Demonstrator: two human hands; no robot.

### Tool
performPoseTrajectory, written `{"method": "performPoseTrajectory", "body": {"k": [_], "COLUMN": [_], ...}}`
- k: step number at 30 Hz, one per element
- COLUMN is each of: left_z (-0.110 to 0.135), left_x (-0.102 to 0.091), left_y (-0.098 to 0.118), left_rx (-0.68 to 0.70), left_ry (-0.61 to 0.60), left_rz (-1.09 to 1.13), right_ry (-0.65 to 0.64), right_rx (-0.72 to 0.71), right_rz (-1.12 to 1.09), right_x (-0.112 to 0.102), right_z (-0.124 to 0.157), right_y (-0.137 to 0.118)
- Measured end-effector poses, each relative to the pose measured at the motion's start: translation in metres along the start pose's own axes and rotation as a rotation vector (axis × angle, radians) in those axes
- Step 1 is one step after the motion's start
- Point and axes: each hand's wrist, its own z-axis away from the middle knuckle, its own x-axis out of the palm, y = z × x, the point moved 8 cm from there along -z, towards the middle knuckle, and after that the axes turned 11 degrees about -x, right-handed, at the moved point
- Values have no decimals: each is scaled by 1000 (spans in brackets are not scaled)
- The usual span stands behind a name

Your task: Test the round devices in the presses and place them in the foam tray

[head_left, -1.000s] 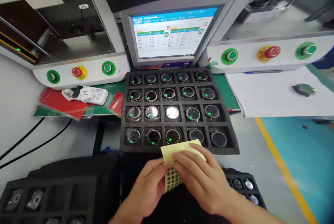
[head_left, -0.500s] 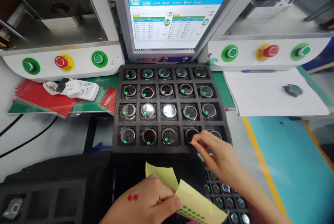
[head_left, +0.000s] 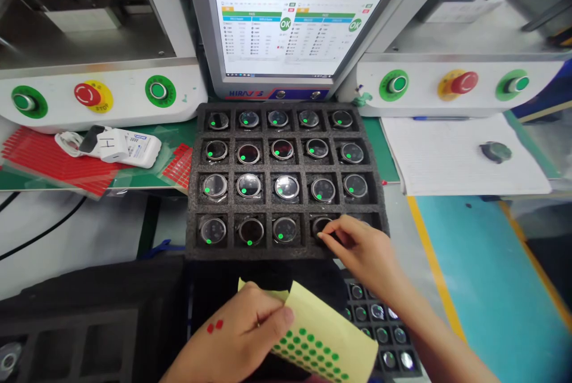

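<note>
A black foam tray (head_left: pixel 286 133) holds rows of round watch cases, most with a small green dot. My right hand (head_left: pixel 361 249) reaches into the front row, its fingertip pressed on the fourth watch case (head_left: pixel 320 226); the fingers are curled together in a pinch. My left hand (head_left: pixel 241 338) is closed on a yellow sticker sheet (head_left: pixel 328 338) covered with green dots, held low in front of the tray. Two red dots sit on the back of that hand.
A monitor (head_left: pixel 290 19) showing "OK" marks stands behind the tray, flanked by white panels with green and red buttons (head_left: pixel 87 94). A white handheld device (head_left: pixel 118 146) lies on red strips at left. Paper sheets (head_left: pixel 456 156) lie right. More foam trays (head_left: pixel 384 329) sit near me.
My right hand left the sticker sheet and moved forward to the front-row watch case. The left hand kept the sheet and lowered it. The view tilted down slightly.
</note>
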Motion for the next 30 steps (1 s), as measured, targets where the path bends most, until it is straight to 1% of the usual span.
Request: {"method": "performPoseTrajectory", "body": {"k": [2, 3, 4, 5, 6, 8, 9, 10, 12, 14, 18, 20, 23, 26, 30], "left_z": [2, 2, 2, 2, 2, 3, 3, 3, 4, 5, 5, 6, 9, 11, 12], "left_x": [1, 1, 0, 0, -1, -2, -2, -3, -2, -1, 8, 12, 15, 20, 17], "left_y": [7, 10, 13, 14, 15, 16, 16, 17, 19, 22, 28, 30, 33, 36, 35], "left_rx": [3, 3, 1, -1, -1, 4, 12, 23, 52, 72, 95, 108, 130, 144, 145], "left_ry": [68, 99, 126, 152, 175, 213, 226, 231, 218, 189, 103, 113, 166, 158, 188], "left_rz": [-9, 1, 18, 34, 42, 41, 39, 39, 52, 66, 39, 32, 5, -68, -116], "right_ry": [90, 154, 204, 228, 210, 109, 54, 24, 26, 54, 88, 83, 77, 97, 137], "right_rx": [33, 24, -14, -82, -174, -339, -386, -407, -410, -409, -429, -437, -435, -427, -415], "right_rz": [5, -5, -24, -52, -85, -158, -190, -215, -241, -236, -171, -122, -73, -50, -83], "right_x": [-16, -28, -39, -48, -53, -51, -45, -40, -32, -26, -28, -30, -31, -29, -29], "right_z": [-1, -1, -3, -4, -6, -8, -8, -8, -8, -7, -5, -3, -1, 2, 5], "right_y": [-4, -11, -22, -36, -53, -82, -92, -98, -102, -101, -101, -102, -104, -107, -108]}}
